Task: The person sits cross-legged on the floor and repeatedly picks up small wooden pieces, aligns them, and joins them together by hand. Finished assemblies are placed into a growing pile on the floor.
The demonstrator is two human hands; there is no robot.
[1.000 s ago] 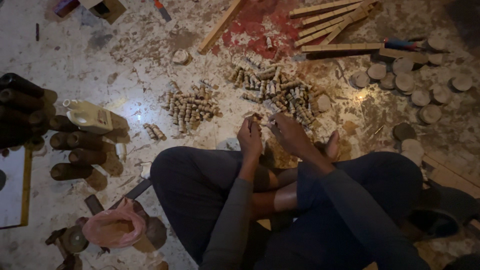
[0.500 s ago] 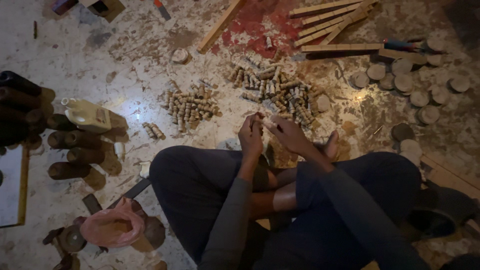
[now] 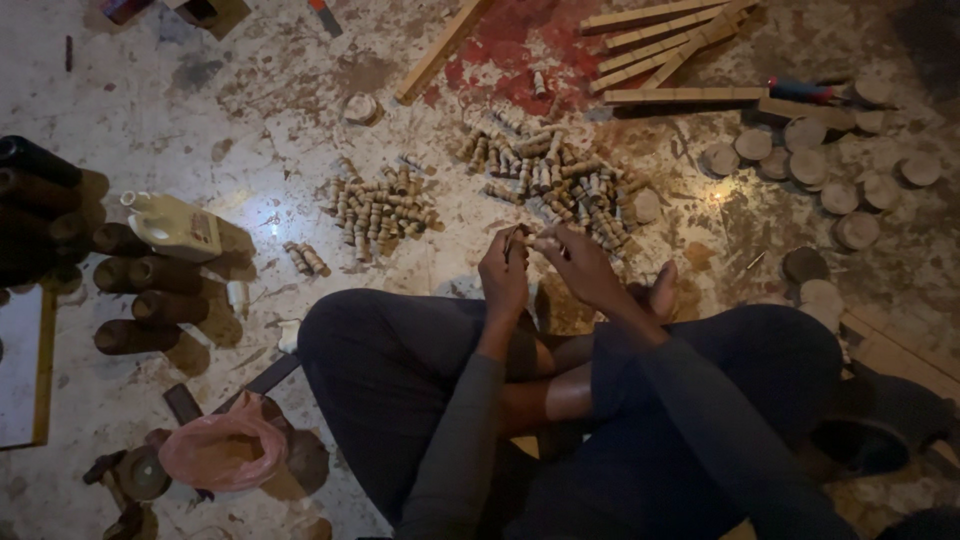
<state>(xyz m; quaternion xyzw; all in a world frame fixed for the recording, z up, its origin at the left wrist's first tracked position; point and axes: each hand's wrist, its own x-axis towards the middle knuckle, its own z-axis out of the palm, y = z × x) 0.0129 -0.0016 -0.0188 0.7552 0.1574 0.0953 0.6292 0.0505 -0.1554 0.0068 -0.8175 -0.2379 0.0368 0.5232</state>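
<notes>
At the middle of the floor (image 3: 250, 120), above the crossed legs of the seated person, both hands meet over one small wooden peg (image 3: 532, 240). Left hand (image 3: 503, 275): fingers curled shut, pinching a thin dark tool or stick at the fingertips; its exact kind cannot be told. Right hand (image 3: 583, 268): fingers drawn together, gripping the peg from the right side, the peg's end touching the left fingertips. Just beyond the hands, toward the far edge of the floor, lies a loose heap of turned pegs (image 3: 555, 180), and to its left, apart from it, a second, tidier heap (image 3: 382, 205). Two stray pegs (image 3: 307, 259) lie near the left knee. Farther right, a scatter of round wooden discs (image 3: 830, 175) covers the floor toward the right edge. Several wooden slats (image 3: 665, 45) lie crossed at the far right corner, beside a red stain on the floor. At the left edge, dark cylinders (image 3: 140, 300) lie in rows, with a pale plastic jug (image 3: 175, 228) among them. Near the lower left corner sits a pink plastic bag (image 3: 222, 450). Lighting is dim; finer detail is not legible.
</notes>
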